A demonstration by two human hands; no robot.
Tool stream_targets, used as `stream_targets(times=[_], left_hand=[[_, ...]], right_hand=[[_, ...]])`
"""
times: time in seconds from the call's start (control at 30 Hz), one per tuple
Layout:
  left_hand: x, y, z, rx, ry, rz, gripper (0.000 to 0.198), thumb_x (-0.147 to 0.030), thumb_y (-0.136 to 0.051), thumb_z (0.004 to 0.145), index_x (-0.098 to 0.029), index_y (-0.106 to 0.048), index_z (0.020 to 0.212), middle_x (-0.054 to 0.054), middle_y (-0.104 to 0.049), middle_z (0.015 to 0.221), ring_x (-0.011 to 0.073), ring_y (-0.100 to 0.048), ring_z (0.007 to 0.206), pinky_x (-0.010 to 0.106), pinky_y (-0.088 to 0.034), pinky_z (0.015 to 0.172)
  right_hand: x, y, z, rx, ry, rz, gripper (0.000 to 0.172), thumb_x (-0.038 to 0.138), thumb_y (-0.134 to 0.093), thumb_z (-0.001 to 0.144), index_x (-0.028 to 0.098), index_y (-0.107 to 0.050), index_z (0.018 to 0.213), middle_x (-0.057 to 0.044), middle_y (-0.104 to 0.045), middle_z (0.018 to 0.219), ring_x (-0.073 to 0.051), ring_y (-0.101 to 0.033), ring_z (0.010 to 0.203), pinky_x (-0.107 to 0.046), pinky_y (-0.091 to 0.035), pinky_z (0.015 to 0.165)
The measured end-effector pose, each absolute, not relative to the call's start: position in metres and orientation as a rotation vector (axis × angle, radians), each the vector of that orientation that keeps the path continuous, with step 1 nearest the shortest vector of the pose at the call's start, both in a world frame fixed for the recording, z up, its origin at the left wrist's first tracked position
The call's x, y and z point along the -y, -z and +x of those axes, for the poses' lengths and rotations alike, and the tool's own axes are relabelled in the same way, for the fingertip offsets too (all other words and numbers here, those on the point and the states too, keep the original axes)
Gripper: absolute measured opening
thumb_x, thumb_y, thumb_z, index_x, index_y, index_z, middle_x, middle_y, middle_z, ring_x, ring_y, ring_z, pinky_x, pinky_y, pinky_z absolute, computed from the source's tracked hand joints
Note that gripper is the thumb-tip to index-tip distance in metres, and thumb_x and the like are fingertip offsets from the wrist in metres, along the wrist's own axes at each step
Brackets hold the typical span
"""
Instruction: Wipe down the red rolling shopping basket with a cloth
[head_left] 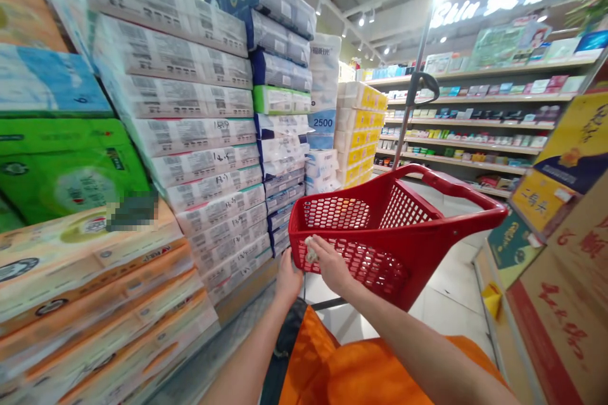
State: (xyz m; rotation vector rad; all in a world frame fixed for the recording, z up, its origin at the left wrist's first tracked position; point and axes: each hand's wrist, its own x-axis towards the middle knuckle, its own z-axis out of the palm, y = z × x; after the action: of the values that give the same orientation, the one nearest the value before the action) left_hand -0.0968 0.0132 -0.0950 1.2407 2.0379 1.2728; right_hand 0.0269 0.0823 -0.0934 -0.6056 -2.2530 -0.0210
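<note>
A red plastic shopping basket [418, 228] with a perforated wall is tilted in front of me, its open top facing up and to the right. My left hand [287, 278] grips the basket's lower left corner from outside. My right hand [330, 262] presses a small crumpled white cloth [311, 250] against the basket's near wall, fingers closed on it. A metal pole with a black handle [424, 83] rises behind the basket.
Tall stacks of wrapped tissue packs [199, 139] fill the left side, close to my left arm. Store shelves [475, 133] run along the back right. Cardboard boxes [565, 278] stand at the right. An orange garment [361, 367] lies below my arms. Tiled floor [451, 297] shows beneath the basket.
</note>
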Motion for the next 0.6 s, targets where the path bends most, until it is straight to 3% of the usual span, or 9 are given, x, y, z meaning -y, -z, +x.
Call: stream_targets(times=[0.1,0.2,0.27,0.4,0.47,0.6], left_hand=[[-0.025,0.084,-0.074,-1.4,-1.516,0.695,0.042,-0.01,-0.049,0.068,-0.02,-0.051,0.109,0.006,-0.062,0.108,0.0172,-0.06,0.094,0.03,-0.048,0.078],[-0.029,0.081,-0.053,-1.175,-1.492,0.506,0.02,-0.012,-0.052,0.066,-0.017,-0.058,0.084,0.002,-0.066,0.078,0.0128,-0.062,0.069,0.025,-0.049,0.064],[-0.029,0.083,-0.044,-1.208,-1.484,0.493,0.017,-0.009,-0.051,0.065,-0.018,-0.056,0.079,-0.001,-0.063,0.067,0.01,-0.06,0.06,0.022,-0.047,0.06],[-0.03,0.089,-0.039,-1.328,-1.396,0.463,0.007,-0.013,-0.046,0.07,-0.017,-0.051,0.067,-0.004,-0.053,0.05,0.0083,-0.053,0.046,0.022,-0.045,0.054],[-0.031,0.091,-0.042,-1.421,-1.334,0.467,0.013,-0.02,-0.043,0.074,-0.017,-0.049,0.063,-0.004,-0.05,0.045,0.0092,-0.051,0.042,0.023,-0.042,0.05],[-0.036,0.087,-0.05,-1.608,-1.265,0.568,0.016,-0.025,-0.04,0.077,-0.017,-0.053,0.071,-0.002,-0.055,0.053,0.0123,-0.056,0.049,0.024,-0.041,0.049]], right_hand=[[-0.07,0.101,0.033,2.162,-0.157,-0.637,0.055,0.004,-0.032,0.078,0.021,-0.041,0.13,-0.007,-0.048,0.128,-0.014,-0.044,0.117,-0.03,-0.042,0.096],[-0.067,0.106,0.043,2.094,-0.136,-0.695,0.054,0.005,-0.033,0.078,0.021,-0.041,0.13,-0.008,-0.047,0.129,-0.016,-0.044,0.118,-0.032,-0.043,0.095],[-0.067,0.107,0.051,2.106,-0.049,-0.688,0.053,0.006,-0.034,0.079,0.021,-0.042,0.129,-0.009,-0.045,0.13,-0.018,-0.042,0.12,-0.035,-0.042,0.096],[-0.06,0.116,0.066,2.25,0.217,-0.66,0.054,0.01,-0.041,0.078,0.017,-0.038,0.132,-0.011,-0.038,0.136,-0.025,-0.027,0.128,-0.048,-0.03,0.102],[-0.057,0.122,0.071,2.354,0.318,-0.648,0.056,0.015,-0.044,0.078,0.014,-0.034,0.133,-0.011,-0.033,0.139,-0.028,-0.021,0.13,-0.052,-0.024,0.103],[-0.069,0.113,0.071,2.447,0.483,-0.511,0.048,0.014,-0.042,0.082,0.017,-0.04,0.13,-0.007,-0.036,0.138,-0.025,-0.024,0.13,-0.046,-0.027,0.103]])
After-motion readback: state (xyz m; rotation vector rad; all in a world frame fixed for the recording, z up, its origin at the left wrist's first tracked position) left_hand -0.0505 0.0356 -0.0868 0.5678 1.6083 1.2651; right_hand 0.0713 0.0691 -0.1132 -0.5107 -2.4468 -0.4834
